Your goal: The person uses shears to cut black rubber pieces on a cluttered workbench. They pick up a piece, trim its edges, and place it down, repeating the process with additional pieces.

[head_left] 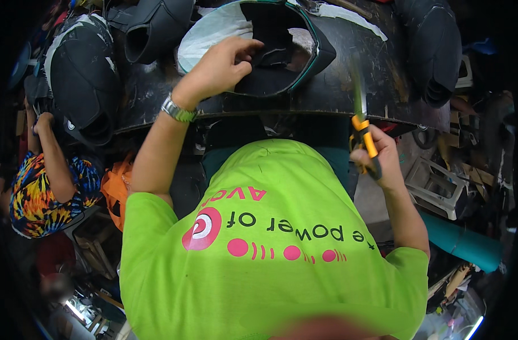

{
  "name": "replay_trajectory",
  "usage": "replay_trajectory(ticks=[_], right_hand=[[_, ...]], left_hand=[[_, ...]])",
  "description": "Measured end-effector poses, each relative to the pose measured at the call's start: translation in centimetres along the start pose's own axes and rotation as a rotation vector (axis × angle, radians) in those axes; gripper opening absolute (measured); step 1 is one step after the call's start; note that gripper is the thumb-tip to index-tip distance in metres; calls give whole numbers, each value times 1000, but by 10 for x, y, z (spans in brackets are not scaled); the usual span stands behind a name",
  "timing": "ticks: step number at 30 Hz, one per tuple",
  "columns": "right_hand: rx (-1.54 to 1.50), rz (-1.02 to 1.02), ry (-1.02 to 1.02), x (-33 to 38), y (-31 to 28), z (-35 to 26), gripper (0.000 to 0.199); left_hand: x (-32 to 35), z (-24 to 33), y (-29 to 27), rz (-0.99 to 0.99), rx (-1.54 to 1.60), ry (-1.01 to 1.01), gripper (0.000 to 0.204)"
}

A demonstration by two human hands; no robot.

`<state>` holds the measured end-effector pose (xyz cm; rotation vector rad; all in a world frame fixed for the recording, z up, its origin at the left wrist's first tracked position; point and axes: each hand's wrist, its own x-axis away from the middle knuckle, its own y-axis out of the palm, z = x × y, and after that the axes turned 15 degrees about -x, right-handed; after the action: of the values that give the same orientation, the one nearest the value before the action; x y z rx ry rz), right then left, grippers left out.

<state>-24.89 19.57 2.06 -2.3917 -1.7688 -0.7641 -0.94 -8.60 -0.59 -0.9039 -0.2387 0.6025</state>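
The left hand (222, 65) pinches the dark inner lining of a black shoe upper with teal edging (281, 51), lying on the dark scuffed workbench (349, 93). The right hand (381, 156) grips orange-handled scissors (362, 122), blades pointing up, beside the bench edge.

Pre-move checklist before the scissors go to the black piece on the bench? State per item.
1. Left hand gripping the black fabric piece: ok, fingers pinch its inner edge.
2. Right hand holding the orange-handled scissors: ok, blades point up.
3. Blades away from the left hand: ok, well apart.
4. Piece supported on the dark workbench: ok, it rests on the top.
5. Blade state, open or closed: cannot tell, blurred.
6. Nearby person in the patterned shirt away from the blades: ok, far to the left.
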Motion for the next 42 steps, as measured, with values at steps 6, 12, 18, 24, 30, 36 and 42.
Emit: replay_trajectory(ticks=[6,12,18,24,30,36,42], right_hand=[[356,-224,0,-7,39,-6,38],[630,64,-34,-15,42,-17,43],[880,283,-102,-12,23,-36,43],[1177,305,-193,-15,24,-50,47],[1469,293,-360,-19,27,-64,35],[1644,217,-325,-20,41,-83,34],[1744,104,-351,-18,58,-94,37]], left_hand=[[-33,-6,-24,-271,-309,327,41],[-45,-8,-37,-458,-226,321,28],[-40,-1,-33,-488,-133,451,46],[-35,1,-28,-499,50,401,60],[-38,-9,-13,-388,128,364,45],[-30,-7,14,-81,143,244,19],[-20,-15,29,68,344,93,19]])
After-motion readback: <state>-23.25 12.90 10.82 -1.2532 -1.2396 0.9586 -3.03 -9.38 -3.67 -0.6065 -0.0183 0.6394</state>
